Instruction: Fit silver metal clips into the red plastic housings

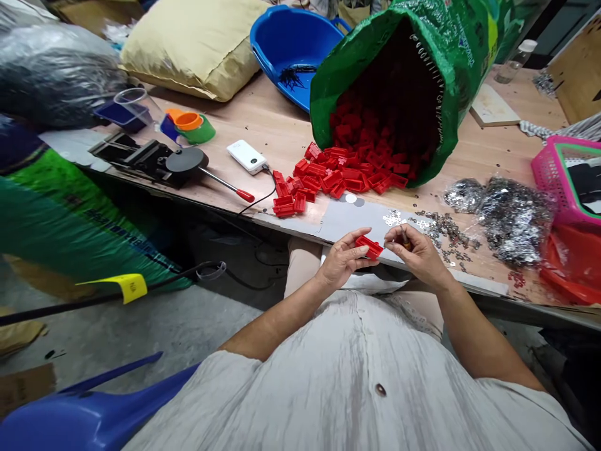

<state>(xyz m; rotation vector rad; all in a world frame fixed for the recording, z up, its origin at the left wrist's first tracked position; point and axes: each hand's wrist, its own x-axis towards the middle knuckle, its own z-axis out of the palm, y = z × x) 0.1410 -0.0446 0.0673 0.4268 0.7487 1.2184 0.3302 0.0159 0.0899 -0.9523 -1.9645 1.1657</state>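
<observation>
Left hand (340, 260) pinches red clip (369, 246), right hand (417, 254) small part (406, 243); clip pile (328, 178), metal bits (446, 232) beyond.

Both bare forearms reach forward and converge; the left hand (345, 258) is cupped, fingers curled in a grip; the right hand (417, 254) pinches thumb to fingertips.

Red clips (345, 172), green sack (451, 37), blue basin (282, 37)
</observation>
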